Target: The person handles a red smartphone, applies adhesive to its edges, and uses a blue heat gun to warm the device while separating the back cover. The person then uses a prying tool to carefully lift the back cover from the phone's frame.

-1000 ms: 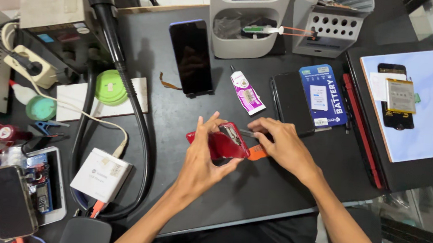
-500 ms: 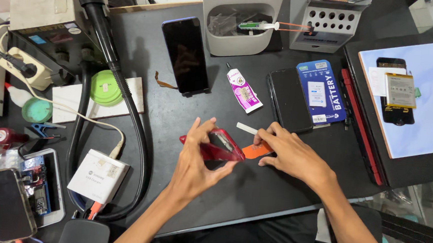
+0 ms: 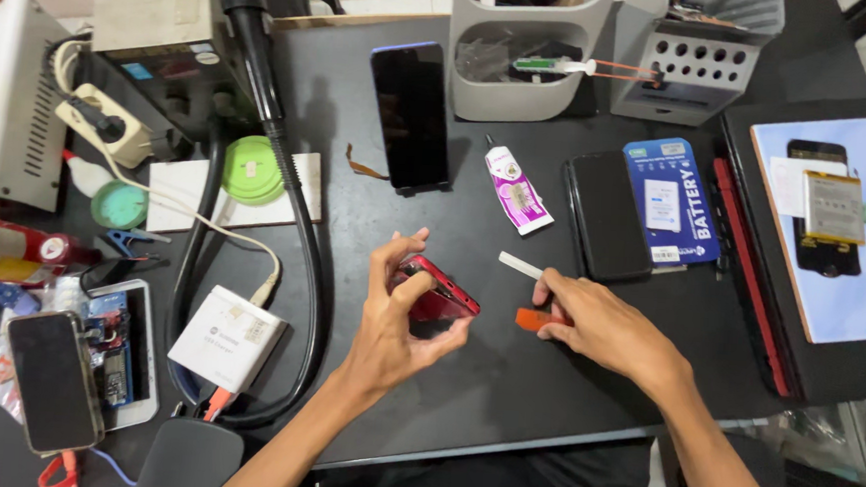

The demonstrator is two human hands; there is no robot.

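Now left hand point(image 3: 398, 322) around red phone point(image 3: 440, 292)

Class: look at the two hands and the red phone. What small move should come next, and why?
Probably bring the right hand, resting on the orange tool, back to the red phone. The left hand holds the phone tilted off the mat, and the right hand is apart from it.

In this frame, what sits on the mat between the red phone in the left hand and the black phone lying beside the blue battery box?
In the head view, between the red phone and the black phone lie a small white strip and the right hand, fingertips on an orange tool.
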